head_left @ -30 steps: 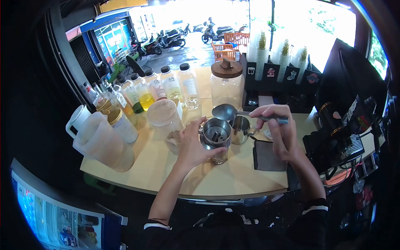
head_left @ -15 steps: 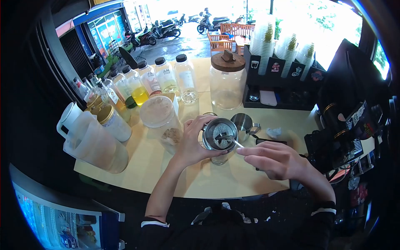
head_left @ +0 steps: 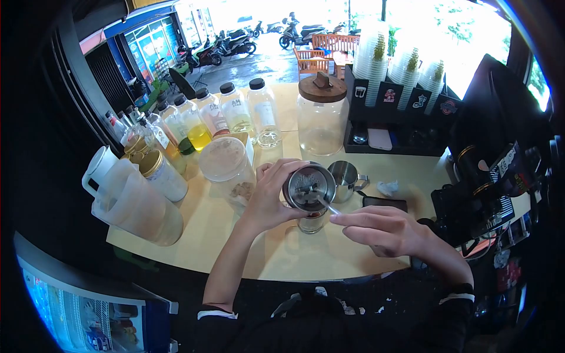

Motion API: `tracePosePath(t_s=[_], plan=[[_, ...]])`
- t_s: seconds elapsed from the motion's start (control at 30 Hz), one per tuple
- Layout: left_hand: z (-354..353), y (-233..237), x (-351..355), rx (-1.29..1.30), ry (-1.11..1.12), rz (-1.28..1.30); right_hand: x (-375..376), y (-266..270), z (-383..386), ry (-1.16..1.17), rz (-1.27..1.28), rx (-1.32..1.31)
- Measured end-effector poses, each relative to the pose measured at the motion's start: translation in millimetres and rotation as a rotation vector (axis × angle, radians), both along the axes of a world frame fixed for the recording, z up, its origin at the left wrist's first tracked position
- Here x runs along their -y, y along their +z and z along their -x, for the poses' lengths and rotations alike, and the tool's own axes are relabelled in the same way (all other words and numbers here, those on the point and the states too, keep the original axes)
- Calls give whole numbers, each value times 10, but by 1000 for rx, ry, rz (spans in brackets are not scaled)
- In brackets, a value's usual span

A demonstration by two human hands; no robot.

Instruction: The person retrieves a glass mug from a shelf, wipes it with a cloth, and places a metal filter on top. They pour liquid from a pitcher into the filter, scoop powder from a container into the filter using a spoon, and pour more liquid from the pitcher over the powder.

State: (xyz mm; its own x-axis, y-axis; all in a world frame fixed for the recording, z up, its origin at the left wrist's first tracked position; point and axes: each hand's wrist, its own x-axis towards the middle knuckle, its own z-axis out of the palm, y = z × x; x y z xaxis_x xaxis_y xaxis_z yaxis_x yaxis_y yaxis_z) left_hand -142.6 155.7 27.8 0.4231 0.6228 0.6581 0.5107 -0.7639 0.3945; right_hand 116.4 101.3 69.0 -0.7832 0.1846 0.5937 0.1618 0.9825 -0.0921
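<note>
My left hand (head_left: 272, 197) is wrapped round a metal cup (head_left: 325, 174), tipped so that its open mouth faces me. Some frothy, bubbly liquid shows inside it. Between the fingers of my right hand (head_left: 389, 229) is the handle of a spoon (head_left: 329, 207), whose end reaches into the cup. Directly below the cup stands a clear glass (head_left: 311, 225), its upper part mostly hidden by the cup. A metal pitcher (head_left: 343, 172) with a handle stands just beyond, to the right.
A lidded clear tub (head_left: 222, 160), a plastic jug (head_left: 138, 206) and several black-capped bottles (head_left: 266, 115) stand to the left. Behind is a wood-lidded jar (head_left: 321, 120). On the right are a black cup rack (head_left: 400, 132), crumpled tissue (head_left: 388, 188) and a dark flat object (head_left: 385, 203).
The froth in the cup has shifted and thinned, with more of the inner wall showing. Brownish liquid now shows in the glass below. My right hand moved slightly left and down with the spoon.
</note>
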Motion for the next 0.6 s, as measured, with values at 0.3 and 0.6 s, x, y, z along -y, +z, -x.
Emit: tracePosePath(t_s=[0.3, 0.6], plan=[[-2, 16, 5, 39, -35, 10, 79, 18, 9, -8, -171, 91], [-46, 14, -13, 176, -154, 58, 76, 15, 2, -7, -256, 53]])
